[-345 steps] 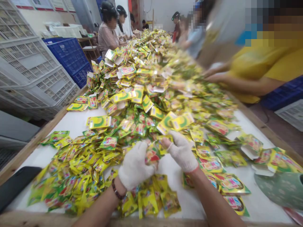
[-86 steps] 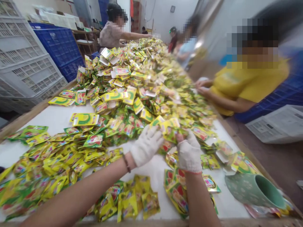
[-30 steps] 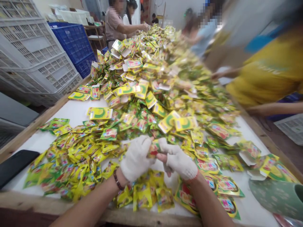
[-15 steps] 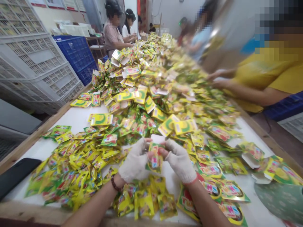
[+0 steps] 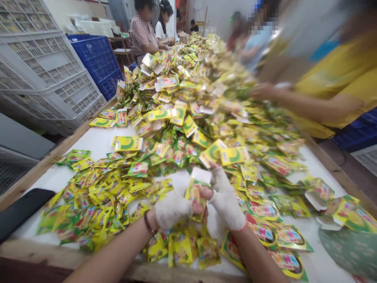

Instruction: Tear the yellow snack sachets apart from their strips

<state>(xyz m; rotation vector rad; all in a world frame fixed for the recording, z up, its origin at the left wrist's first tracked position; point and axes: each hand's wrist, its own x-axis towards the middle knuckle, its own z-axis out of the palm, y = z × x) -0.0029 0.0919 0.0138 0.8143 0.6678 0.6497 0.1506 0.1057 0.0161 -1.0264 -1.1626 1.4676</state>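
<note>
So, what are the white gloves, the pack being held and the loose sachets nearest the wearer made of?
White gloves: probably knitted cotton or a blend, from the soft, matte surface and close, stretchy-looking fit.
Held pack: seemingly thin printed card, from its flat, plain white flap; blur leaves its gloss open.
Loose sachets: likely plastic or foil film, from shiny, crinkled surfaces.

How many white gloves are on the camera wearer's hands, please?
2: one white glove on the left hand, another on the right hand; both hands hold a small yellow box.
</note>
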